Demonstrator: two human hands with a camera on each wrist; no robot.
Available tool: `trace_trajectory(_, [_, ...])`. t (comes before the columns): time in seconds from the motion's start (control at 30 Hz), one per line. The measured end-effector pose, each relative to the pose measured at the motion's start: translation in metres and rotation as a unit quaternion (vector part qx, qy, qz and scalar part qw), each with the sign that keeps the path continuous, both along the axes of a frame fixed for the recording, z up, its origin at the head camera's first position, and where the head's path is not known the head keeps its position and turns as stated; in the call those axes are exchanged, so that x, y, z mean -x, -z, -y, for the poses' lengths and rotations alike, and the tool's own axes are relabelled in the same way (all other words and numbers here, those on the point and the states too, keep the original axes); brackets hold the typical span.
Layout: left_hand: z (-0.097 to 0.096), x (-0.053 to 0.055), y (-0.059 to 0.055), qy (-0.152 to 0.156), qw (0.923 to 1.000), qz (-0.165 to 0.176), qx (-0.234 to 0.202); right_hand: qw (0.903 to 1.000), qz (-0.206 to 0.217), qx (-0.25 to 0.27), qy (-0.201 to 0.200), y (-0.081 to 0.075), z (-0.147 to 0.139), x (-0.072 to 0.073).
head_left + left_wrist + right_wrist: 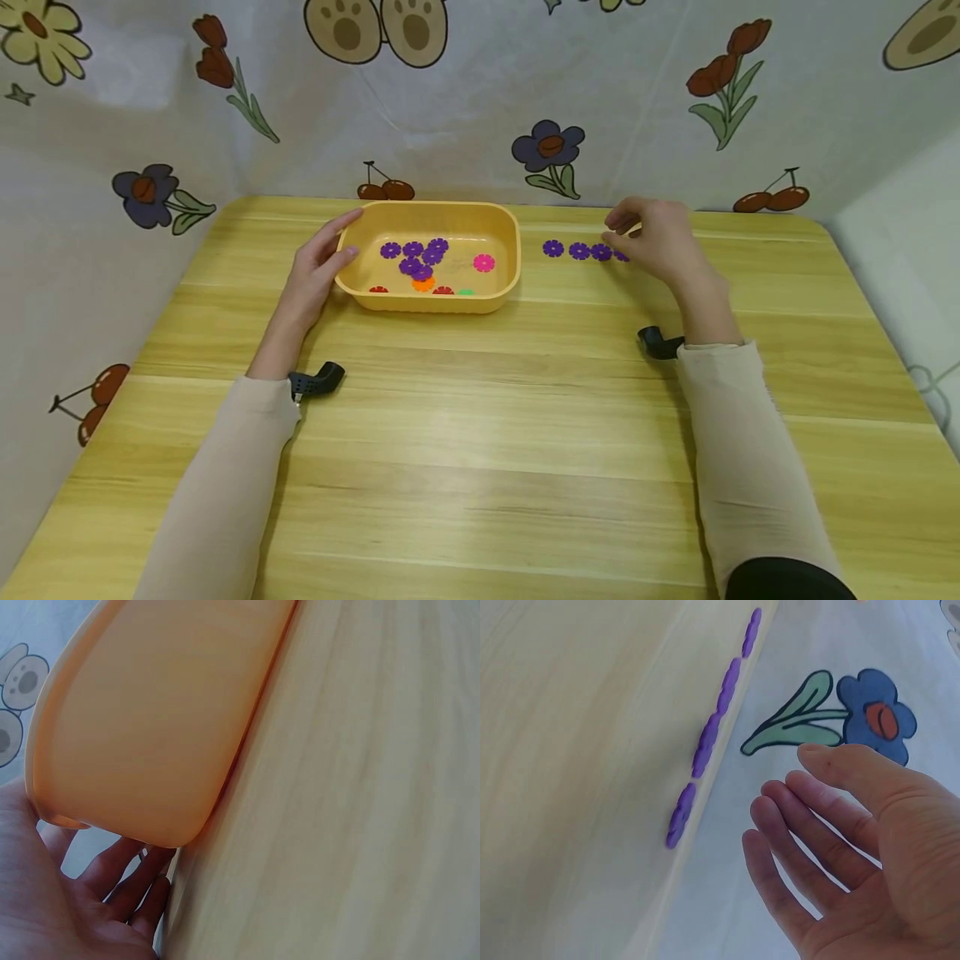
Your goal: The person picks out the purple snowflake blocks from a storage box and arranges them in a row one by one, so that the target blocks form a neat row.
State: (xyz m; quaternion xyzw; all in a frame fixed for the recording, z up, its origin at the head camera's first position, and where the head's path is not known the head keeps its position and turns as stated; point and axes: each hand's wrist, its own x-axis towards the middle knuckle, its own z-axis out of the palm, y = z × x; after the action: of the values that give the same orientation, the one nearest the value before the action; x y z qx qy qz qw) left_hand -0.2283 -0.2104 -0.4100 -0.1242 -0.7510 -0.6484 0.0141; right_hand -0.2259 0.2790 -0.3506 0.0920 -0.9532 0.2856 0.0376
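Observation:
My left hand (306, 271) grips the left end of a yellow plastic basin (427, 305), thumb over the rim and fingers along the outer wall. In the left wrist view the basin's side (150, 727) stands on the table above those fingers. Several purple snowflake-shaped discs (552, 248) lie flat in a row right of the basin. Over the right end of that row is my right hand (658, 237), partly covering the last disc (621, 257). The right wrist view shows its fingers (810, 832) loosely bent, holding nothing, beside the purple discs (706, 746).
Inside the basin lie several more purple discs (412, 249), a pink disc (483, 263), an orange disc (423, 285), and red and green ones partly hidden by the front wall. A patterned cloth (465, 117) hangs along the back edge of the wooden table (487, 433).

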Motion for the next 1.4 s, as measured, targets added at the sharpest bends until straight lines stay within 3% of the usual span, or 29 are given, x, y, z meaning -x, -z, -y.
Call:
trace_trajectory(0.93, [0.001, -0.001, -0.001, 0.002, 1.0000, 0.000, 0.003, 0.9971, -0.034, 0.028, -0.062, -0.020, 0.086, 0.006])
trace_trajectory(1.4, [0.002, -0.001, -0.001, 0.000, 0.9999, 0.001, 0.014, 0.9909, -0.046, 0.021, -0.125, -0.024, 0.146, 0.008])
